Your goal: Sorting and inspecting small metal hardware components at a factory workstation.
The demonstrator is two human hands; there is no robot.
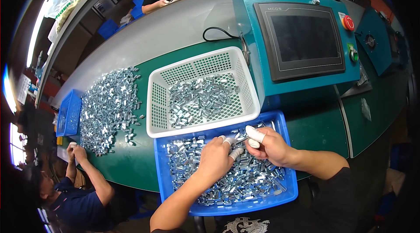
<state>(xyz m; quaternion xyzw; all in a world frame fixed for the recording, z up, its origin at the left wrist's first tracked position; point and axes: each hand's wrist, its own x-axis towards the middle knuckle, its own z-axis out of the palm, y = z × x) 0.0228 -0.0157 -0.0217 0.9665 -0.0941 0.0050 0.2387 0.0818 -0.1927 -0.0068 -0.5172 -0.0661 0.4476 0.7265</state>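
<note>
Both my hands are over a blue plastic tray (292,180) filled with small shiny metal sleeves (236,185). White finger covers sit on some fingertips of each hand. My left hand (215,157) is closed in a pinch, with a small silvery metal part (239,140) at its fingertips. From the right, my right hand (272,146) meets it, thumb and fingers pressed together at the other end of that part. The fingers hide much of the piece. Just beyond, a white mesh basket (158,101) holds a looser pile of similar metal sleeves (201,97).
A teal machine (249,18) with a dark screen (306,38) and red button (348,23) stands at the far right. Left of the basket lies a large heap of metal pieces (109,106) beside a small blue basket (69,112). Two people work at the left and far side.
</note>
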